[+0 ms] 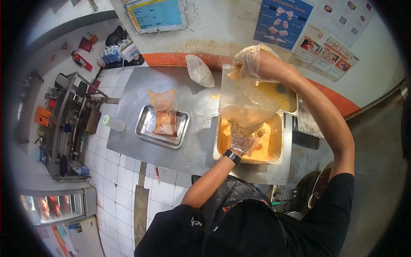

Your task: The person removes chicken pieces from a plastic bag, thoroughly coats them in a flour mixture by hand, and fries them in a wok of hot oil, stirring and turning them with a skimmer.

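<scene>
My right hand [256, 62], in a clear plastic glove coated with yellow-orange crumbs, is raised at the back and closed on the upper part of a clear plastic bag [246, 96]. The bag hangs down over a metal pan [279, 159] of orange-yellow breading powder [267, 139]. At the bag's lower end, my left hand [243, 143] wears a clear glove and appears closed around the plastic, low over the powder; its fingertips are partly hidden. Wet-looking orange-brown pieces [257, 145] lie beside it in the powder.
Left on the steel table [197, 128], a metal tray [180, 139] holds a bag of reddish-orange food [165, 122]. Near it stands a pale-capped bottle [114, 123]. A bag of white contents [200, 72] rests by the wall. Behind the pan sits another pan with yellowish liquid [274, 94].
</scene>
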The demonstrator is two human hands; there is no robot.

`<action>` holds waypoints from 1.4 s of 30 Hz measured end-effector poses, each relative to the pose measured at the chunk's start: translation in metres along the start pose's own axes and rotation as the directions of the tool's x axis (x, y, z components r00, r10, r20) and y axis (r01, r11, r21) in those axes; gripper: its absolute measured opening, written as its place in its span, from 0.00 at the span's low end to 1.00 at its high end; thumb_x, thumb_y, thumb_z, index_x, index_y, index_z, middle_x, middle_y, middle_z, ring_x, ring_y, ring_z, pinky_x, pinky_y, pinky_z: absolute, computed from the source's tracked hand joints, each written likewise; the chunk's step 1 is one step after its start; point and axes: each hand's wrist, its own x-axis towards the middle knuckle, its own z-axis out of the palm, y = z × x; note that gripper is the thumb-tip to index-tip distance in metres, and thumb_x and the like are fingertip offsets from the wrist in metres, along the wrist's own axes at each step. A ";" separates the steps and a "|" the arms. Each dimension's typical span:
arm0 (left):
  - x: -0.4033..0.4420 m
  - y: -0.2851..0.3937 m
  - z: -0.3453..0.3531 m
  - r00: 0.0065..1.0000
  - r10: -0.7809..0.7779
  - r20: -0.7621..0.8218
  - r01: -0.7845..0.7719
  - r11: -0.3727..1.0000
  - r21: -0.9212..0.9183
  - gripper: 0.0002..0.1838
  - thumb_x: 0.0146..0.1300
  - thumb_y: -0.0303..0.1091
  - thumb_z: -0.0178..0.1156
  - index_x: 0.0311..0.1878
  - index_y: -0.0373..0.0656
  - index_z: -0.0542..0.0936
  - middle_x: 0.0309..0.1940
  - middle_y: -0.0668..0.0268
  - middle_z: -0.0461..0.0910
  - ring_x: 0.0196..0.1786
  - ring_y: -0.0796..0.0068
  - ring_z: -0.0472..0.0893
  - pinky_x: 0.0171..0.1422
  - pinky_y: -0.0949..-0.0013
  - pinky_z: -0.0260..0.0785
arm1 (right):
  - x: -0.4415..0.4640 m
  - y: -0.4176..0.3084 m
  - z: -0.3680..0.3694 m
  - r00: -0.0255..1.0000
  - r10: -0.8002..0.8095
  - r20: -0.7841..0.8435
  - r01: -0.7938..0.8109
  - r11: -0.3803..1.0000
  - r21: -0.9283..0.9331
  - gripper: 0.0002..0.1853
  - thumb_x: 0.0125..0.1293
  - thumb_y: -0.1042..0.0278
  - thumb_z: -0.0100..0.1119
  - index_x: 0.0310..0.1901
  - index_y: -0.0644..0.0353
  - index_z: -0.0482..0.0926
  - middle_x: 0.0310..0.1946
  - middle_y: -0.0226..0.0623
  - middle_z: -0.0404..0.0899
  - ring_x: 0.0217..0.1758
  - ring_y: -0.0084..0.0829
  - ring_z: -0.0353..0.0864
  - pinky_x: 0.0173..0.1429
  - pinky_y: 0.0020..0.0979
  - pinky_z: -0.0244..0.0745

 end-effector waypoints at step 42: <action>-0.054 -0.129 0.070 0.887 -0.195 0.419 0.451 0.563 -0.692 0.27 0.69 0.33 0.40 0.70 0.40 0.54 0.69 0.53 0.55 0.67 0.52 0.61 0.71 0.59 0.54 | -0.097 0.149 0.120 0.863 0.431 -0.263 -0.451 0.892 -0.018 0.14 0.62 0.56 0.54 0.36 0.58 0.80 0.31 0.42 0.79 0.36 0.40 0.79 0.42 0.38 0.73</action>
